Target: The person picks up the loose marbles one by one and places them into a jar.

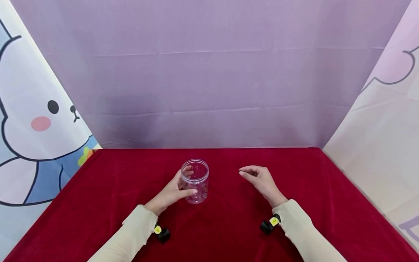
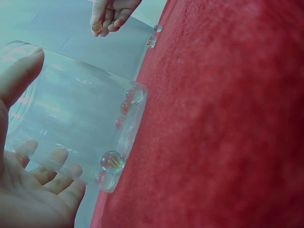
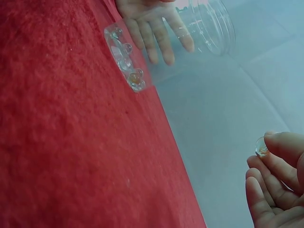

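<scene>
A clear plastic jar [image 1: 199, 187] stands upright on the red cloth, its open mouth facing up. My left hand [image 1: 168, 194] grips it from the left, thumb across the near side and fingers round the far side. Several glass marbles [image 2: 112, 162] lie on the jar's bottom, some with orange swirls inside. To the right of the jar, my right hand [image 1: 262, 180] is held above the cloth, apart from the jar. Between its thumb and forefinger it pinches a clear glass marble [image 3: 261, 146] with an orange swirl.
Red velvety cloth [image 1: 222, 233] covers the table. In the left wrist view a few loose marbles [image 2: 151, 42] rest on the cloth beyond the jar. A lilac curtain [image 1: 209, 83] hangs behind the table, with printed cartoon panels [image 1: 36, 145] at the sides.
</scene>
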Demonstrator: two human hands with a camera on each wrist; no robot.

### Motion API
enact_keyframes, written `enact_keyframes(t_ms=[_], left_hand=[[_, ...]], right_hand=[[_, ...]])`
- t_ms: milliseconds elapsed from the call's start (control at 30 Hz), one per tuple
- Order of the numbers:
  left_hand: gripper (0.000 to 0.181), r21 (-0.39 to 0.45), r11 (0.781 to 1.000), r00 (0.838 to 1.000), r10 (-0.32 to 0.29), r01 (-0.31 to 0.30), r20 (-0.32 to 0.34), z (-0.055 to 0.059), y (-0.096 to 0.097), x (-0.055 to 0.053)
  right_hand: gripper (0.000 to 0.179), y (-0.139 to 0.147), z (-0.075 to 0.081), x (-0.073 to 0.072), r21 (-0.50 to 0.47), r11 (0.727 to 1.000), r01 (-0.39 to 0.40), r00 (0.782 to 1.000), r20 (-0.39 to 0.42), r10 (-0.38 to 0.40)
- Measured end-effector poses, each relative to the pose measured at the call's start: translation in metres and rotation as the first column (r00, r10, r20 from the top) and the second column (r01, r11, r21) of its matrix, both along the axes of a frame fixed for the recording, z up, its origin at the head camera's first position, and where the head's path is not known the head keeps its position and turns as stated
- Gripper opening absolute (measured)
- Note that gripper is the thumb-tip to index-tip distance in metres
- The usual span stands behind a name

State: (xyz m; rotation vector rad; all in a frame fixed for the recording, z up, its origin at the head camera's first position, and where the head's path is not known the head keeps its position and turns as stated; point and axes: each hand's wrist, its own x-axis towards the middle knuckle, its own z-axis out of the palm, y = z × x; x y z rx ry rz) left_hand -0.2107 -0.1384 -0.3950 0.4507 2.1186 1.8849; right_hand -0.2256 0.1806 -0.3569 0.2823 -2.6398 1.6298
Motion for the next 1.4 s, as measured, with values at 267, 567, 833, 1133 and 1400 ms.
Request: enact_keyframes(t_ms=[267,567,833,1133,1400], left_hand=[[0.083,-0.016,1.000,1.000,0.007,-0.007,0.006,-0.003,-0.001,-0.001],[0.084,-0.009,1.000,1.000,0.000,0.000,0.001,-0.003,0.000,-0.002],[0.080,-0.008,1.000,1.000,0.005,-0.005,-0.003,-0.004,0.000,-0.003],[0.083,-0.016,1.000,1.000,0.004,-0.004,0.008,-0.005,0.000,-0.003],[0.082,-0.010,1.000,1.000,0.004,-0.004,0.000,-0.003,0.000,-0.001]], right_hand=[[0.025,-0.009,0.001,0.001,-0.006,1.000,-0.011,1.000,-0.008,0.011],[0.024,-0.022,0.004,0.000,-0.030,0.999,-0.044,0.998,-0.047,0.043],[0.024,-0.031,0.009,0.003,-0.040,0.997,-0.066,0.998,-0.016,0.065],[0.023,-0.047,0.036,0.024,-0.016,0.996,-0.086,0.996,-0.019,0.085],[0.023,-0.053,0.027,0.013,-0.047,0.994,-0.102,0.994,-0.047,0.100]])
